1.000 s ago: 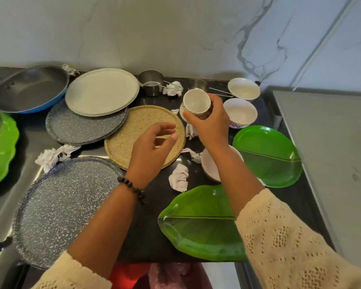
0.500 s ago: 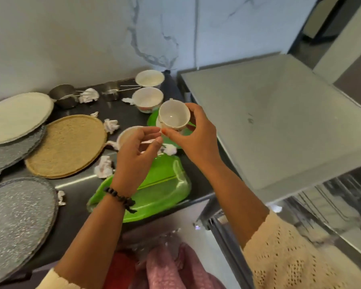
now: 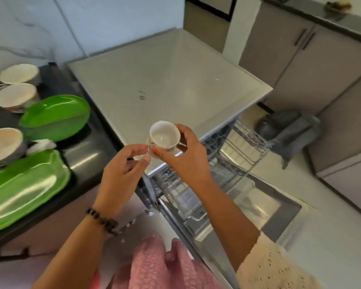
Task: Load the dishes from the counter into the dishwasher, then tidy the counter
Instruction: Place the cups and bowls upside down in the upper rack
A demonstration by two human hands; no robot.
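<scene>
Right hand: the right hand (image 3: 186, 157) holds a small white cup (image 3: 164, 137), its grip closed round the cup's side and handle, mouth tilted toward the camera.
Cup position: in the air above the open dishwasher's (image 3: 227, 184) upper wire rack (image 3: 241, 142), in front of the grey appliance top (image 3: 169, 80).
Left hand: the left hand (image 3: 121, 174) hangs just beside the cup, fingers loosely curled; the fingertips (image 3: 143, 152) look empty, though whether they touch the cup's base cannot be told. A dark bead bracelet (image 3: 102, 221) circles the wrist.
Surface: the dark surface (image 3: 88, 147) at the left carries two green leaf-shaped plates (image 3: 54, 117) (image 3: 23, 188), three white bowls (image 3: 19, 74) (image 3: 15, 97) (image 3: 3, 144) and a crumpled white tissue (image 3: 41, 145).
Dishwasher door: folded down, its steel inner face (image 3: 265, 209) showing.
</scene>
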